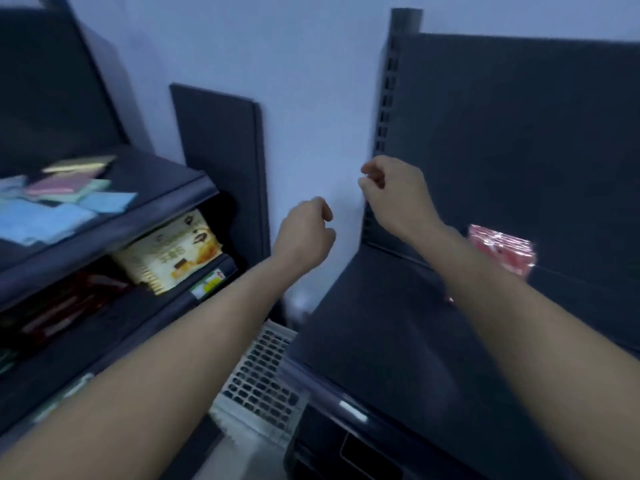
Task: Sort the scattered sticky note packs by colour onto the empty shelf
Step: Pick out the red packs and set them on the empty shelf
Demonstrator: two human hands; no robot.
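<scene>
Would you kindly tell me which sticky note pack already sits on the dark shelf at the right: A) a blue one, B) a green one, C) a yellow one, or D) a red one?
D: a red plastic-wrapped sticky note pack sits at the back of the dark right-hand shelf, while the scattered other-coloured packs lie on the left shelf.

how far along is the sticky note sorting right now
Barely started. Done: one red pack sits at the back of the right shelf. In hand: nothing; the left hand and right hand are loosely curled and empty, in the air between the two shelves. Left: the blue, pink, green and yellow packs lie scattered on the left shelf.
</scene>
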